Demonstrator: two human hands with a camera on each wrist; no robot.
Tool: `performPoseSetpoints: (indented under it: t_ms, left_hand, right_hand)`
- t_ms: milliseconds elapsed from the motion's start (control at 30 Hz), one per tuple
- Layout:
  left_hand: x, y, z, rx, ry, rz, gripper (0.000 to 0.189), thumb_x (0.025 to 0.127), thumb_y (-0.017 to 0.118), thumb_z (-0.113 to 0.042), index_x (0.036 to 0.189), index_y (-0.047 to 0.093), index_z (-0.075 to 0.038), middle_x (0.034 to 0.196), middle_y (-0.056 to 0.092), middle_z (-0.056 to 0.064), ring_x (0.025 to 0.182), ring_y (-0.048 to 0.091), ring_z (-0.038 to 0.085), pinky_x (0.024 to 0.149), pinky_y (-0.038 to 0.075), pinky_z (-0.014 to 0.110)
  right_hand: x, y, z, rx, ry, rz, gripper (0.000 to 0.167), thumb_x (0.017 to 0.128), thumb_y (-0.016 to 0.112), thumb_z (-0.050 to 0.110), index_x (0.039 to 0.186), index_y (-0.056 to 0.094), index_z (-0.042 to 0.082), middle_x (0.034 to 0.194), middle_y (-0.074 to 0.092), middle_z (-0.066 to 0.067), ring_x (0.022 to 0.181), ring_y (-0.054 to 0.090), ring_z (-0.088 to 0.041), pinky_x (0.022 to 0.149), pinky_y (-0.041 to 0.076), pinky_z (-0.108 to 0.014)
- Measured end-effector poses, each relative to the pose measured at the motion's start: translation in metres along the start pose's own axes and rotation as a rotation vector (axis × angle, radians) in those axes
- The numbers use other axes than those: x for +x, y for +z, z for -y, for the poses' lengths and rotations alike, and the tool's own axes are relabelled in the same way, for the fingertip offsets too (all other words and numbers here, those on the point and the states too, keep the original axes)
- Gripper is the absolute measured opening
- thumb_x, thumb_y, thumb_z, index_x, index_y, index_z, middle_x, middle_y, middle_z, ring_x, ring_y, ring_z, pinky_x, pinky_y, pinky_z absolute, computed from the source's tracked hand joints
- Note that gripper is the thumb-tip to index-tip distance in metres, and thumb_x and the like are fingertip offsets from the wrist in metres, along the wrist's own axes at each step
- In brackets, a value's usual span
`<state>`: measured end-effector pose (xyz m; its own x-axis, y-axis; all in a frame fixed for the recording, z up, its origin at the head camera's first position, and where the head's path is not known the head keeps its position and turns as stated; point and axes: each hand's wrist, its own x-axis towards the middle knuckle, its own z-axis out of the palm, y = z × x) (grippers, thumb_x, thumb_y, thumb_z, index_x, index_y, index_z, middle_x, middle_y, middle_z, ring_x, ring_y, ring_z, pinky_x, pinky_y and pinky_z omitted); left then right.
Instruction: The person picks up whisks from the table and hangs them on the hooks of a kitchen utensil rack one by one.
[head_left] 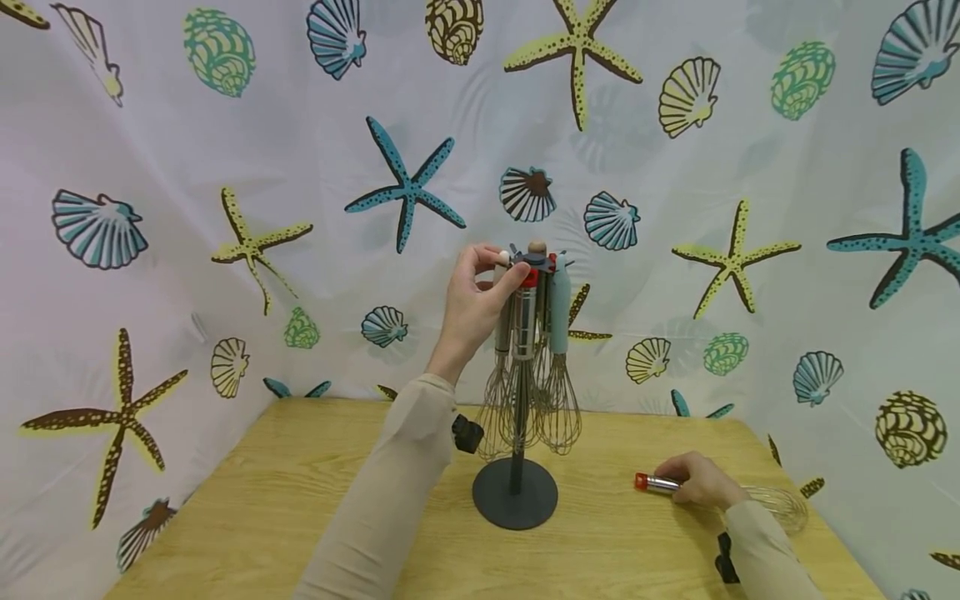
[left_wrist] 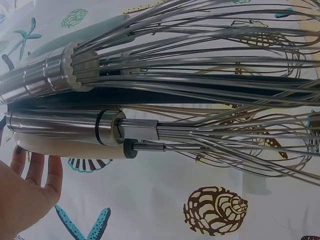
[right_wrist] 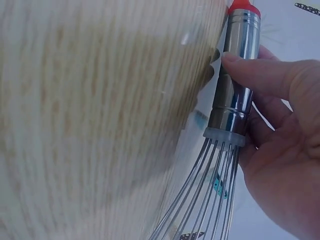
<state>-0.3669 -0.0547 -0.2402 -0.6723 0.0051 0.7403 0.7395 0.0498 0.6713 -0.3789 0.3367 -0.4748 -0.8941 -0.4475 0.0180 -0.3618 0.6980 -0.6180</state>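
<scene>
A dark whisk stand point(head_left: 515, 504) with a round base stands upright, and several whisks hang from its top. My left hand point(head_left: 476, 304) holds the top of the stand, its thumb by the red-capped steel whisk point(head_left: 524, 329) and its fingers around the cream-handled whisk point(left_wrist: 85, 148). A pale blue-handled whisk point(head_left: 560, 312) hangs on the right side. Low at the right, my right hand point(head_left: 705, 482) grips another steel whisk point(right_wrist: 240, 40) by its handle, between thumb and fingers. This one lies roughly level, its red end to the left and wires to the right.
The wooden table point(head_left: 300, 500) spreads under both hands. A white shell-and-starfish curtain point(head_left: 292, 125) surrounds it at the back and sides. Small black devices point(head_left: 467, 434) sit at the wrists.
</scene>
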Motion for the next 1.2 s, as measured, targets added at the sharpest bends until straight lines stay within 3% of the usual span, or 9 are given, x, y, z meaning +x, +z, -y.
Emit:
performPoseSetpoints:
  t_ms: [133, 333, 467, 633, 933, 1033, 1200]
  left_hand:
    - [0.001, 0.0, 0.0, -0.001, 0.006, 0.006, 0.03, 0.093, 0.069, -0.027, 0.108, 0.053, -0.006, 0.133, 0.048, 0.016, 0.115, 0.048, 0.031, 0.087, 0.046, 0.046]
    - [0.001, 0.0, -0.001, 0.017, -0.004, 0.003, 0.03, 0.093, 0.069, -0.026, 0.107, 0.053, -0.005, 0.132, 0.049, 0.014, 0.112, 0.05, 0.025, 0.081, 0.048, 0.033]
    - [0.002, 0.0, -0.002, 0.019, -0.009, 0.004, 0.03, 0.093, 0.069, -0.026, 0.107, 0.053, -0.006, 0.132, 0.048, 0.016, 0.112, 0.05, 0.024, 0.079, 0.048, 0.029]
    - [0.001, 0.0, -0.003, 0.021, -0.013, 0.002, 0.031, 0.092, 0.07, -0.026, 0.106, 0.052, -0.005, 0.131, 0.049, 0.013, 0.111, 0.05, 0.023, 0.078, 0.048, 0.029]
    - [-0.001, -0.002, -0.002, 0.022, -0.014, -0.009, 0.03, 0.092, 0.07, -0.027, 0.106, 0.053, -0.006, 0.128, 0.05, 0.009, 0.113, 0.05, 0.03, 0.077, 0.047, 0.029]
    - [-0.001, -0.002, -0.002, 0.032, -0.007, -0.012, 0.03, 0.092, 0.07, -0.028, 0.105, 0.053, -0.007, 0.129, 0.05, 0.01, 0.112, 0.051, 0.026, 0.078, 0.047, 0.03]
    - [0.0, -0.001, -0.002, 0.041, -0.017, -0.018, 0.031, 0.092, 0.07, -0.029, 0.106, 0.052, -0.007, 0.13, 0.05, 0.014, 0.111, 0.051, 0.024, 0.078, 0.046, 0.029]
  right_hand:
    - [0.001, -0.001, 0.0, 0.012, 0.01, 0.009, 0.042, 0.069, 0.065, -0.016, 0.111, 0.066, -0.01, 0.109, 0.07, -0.024, 0.098, 0.066, -0.033, 0.082, 0.053, -0.041]
    - [0.003, 0.001, 0.003, 0.029, -0.006, 0.014, 0.041, 0.071, 0.065, -0.013, 0.112, 0.066, -0.009, 0.107, 0.07, -0.022, 0.095, 0.065, -0.028, 0.08, 0.052, -0.036]
    - [0.005, 0.002, 0.008, 0.027, 0.011, -0.039, 0.044, 0.074, 0.062, -0.012, 0.117, 0.065, -0.007, 0.111, 0.07, -0.02, 0.096, 0.064, -0.024, 0.08, 0.051, -0.032]
    - [0.007, 0.003, 0.02, 0.075, 0.039, -0.096, 0.039, 0.083, 0.062, -0.011, 0.122, 0.062, -0.009, 0.115, 0.068, -0.023, 0.098, 0.064, -0.028, 0.081, 0.053, -0.039]
    - [0.016, 0.007, 0.036, 0.079, 0.082, -0.183, 0.037, 0.087, 0.066, -0.004, 0.125, 0.064, -0.001, 0.118, 0.068, -0.017, 0.105, 0.065, -0.027, 0.086, 0.054, -0.042]
    - [0.018, 0.007, 0.04, 0.109, 0.072, -0.19, 0.038, 0.089, 0.065, -0.004, 0.126, 0.063, -0.001, 0.121, 0.066, -0.019, 0.106, 0.064, -0.029, 0.086, 0.054, -0.041]
    - [0.019, 0.003, 0.043, 0.063, 0.007, -0.19, 0.038, 0.09, 0.065, -0.001, 0.128, 0.062, 0.0, 0.123, 0.065, -0.023, 0.105, 0.065, -0.032, 0.083, 0.055, -0.039]
